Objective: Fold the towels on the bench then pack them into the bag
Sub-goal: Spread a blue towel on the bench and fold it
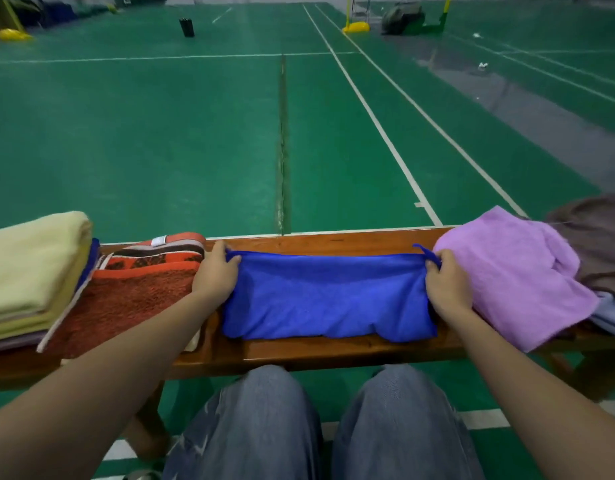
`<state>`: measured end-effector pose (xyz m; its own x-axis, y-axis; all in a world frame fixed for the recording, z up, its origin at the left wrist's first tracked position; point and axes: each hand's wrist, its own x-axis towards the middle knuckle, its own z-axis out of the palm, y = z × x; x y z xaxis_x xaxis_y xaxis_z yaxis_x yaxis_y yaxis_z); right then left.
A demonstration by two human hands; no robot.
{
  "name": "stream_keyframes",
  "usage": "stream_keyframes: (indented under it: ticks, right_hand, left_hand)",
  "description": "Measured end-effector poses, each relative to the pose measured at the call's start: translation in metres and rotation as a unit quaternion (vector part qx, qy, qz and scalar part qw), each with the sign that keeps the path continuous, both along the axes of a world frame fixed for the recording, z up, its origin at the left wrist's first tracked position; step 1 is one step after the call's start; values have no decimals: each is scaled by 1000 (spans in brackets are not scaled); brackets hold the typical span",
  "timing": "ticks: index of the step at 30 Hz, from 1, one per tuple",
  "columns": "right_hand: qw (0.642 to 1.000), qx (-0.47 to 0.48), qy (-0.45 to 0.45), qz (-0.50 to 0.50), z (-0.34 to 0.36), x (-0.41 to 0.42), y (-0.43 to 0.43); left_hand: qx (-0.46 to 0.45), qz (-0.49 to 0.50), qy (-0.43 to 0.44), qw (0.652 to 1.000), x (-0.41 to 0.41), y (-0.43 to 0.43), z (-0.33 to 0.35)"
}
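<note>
Head: both hands [216, 275] [446, 285] pinch blue towel [328, 299] corners.

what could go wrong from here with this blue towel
The blue towel lies bunched along its near edge on the bench, so the fold may come out uneven, since the left hand and right hand pinch only its far corners. The purple towel overhangs the bench beside the right hand; a nudge might drop it.

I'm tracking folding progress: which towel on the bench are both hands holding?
The blue towel, in the middle: left hand and right hand pinch its far corners. The orange towel and cream towel lie left of it, the purple towel right, ungripped.
</note>
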<state>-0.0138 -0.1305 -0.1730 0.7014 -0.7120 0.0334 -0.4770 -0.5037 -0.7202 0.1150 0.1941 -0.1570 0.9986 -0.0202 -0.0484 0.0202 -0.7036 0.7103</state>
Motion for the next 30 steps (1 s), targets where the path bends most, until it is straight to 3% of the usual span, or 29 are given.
stream_keyframes:
  ticks: [7,12,15,17,21,24,27,30]
  right_hand:
    - [997,-55,55,-13,-4,28,-15]
    - [989,-145,37,9,-4,27,-16]
    - [958,-255,5,129,-6,25,-16]
    - [946,-245,23,210,-9,23,-17]
    - [917,-271,181,232,8,22,-17]
    - [927,-236,222,190,22,22,-43]
    - [906,-267,295,142,15,21,-62]
    - [908,-274,288,129,9,21,-59]
  left_hand:
    - [122,20,-72,990,13,-24,-13]
    - [253,12,-167,953,12,-25,-25]
    - [262,-178,-311,896,12,-19,-29]
    - [264,-310,-318,856,10,-15,-32]
    - [235,-325,-271,875,-3,-12,-34]
    - [224,-312,-264,885,-8,-12,-35]
    - [223,-298,-249,894,-12,-15,-34]
    - [232,-292,-231,899,-14,-17,-34]
